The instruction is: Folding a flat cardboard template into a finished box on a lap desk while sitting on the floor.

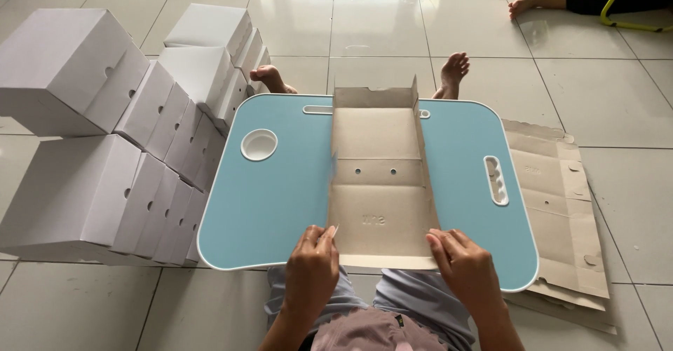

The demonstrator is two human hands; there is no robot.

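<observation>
A brown cardboard box blank lies lengthwise on a light blue lap table, its side flaps and far end flap folded up. My left hand pinches the near left side flap. My right hand grips the near right corner of the same blank. Both hands are at the table's near edge, above my lap.
Folded white boxes are stacked in rows on the tiled floor to the left. A pile of flat cardboard blanks lies on the floor at the right. My bare feet show beyond the table. Another person's foot is at the far right.
</observation>
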